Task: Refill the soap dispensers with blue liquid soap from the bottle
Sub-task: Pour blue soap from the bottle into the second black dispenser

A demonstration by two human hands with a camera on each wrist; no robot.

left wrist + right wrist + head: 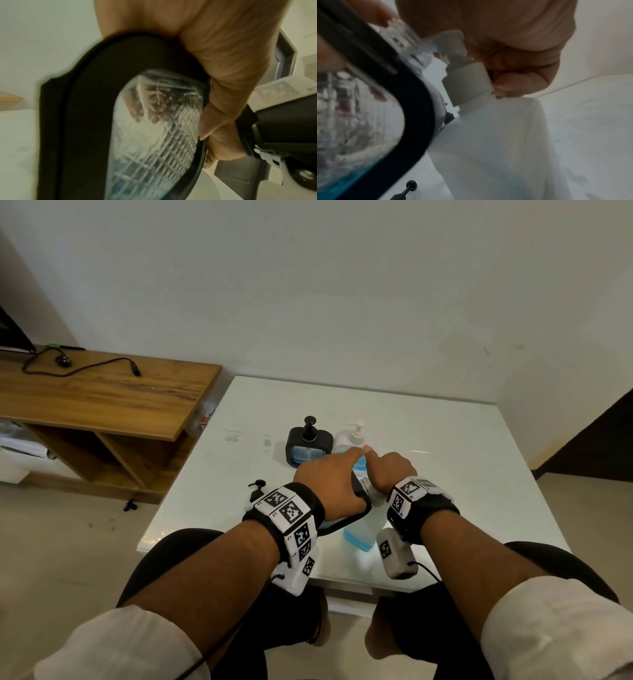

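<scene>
Table (445,440): white, glossy top, set against the wall; the person sits at its near edge.
Wooden shelf (102,395): left of the table, with a black cable (82,366) lying on it.
Bottle (363,529): clear, with blue soap low inside, near the front middle of the table; tipped toward the left, its neck meeting the top of the held dispenser. Whether soap is flowing I cannot tell.
Held dispenser (154,135): black frame with a clear ribbed window, some blue at the bottom; pump off; tilted.
Left hand (329,484): fingers curled round the held dispenser's black frame, gripping it.
Right hand (390,467): curled round the upper part of the bottle, index finger stretched forward.
Far dispenser (310,448): black, pump on, upright, mid-table behind the hands.
White pump bottle (352,440): upright, just right of the far dispenser; close to the right knuckles in the right wrist view.
Loose pump (257,489): black, lying on the table left of the left wrist.
</scene>
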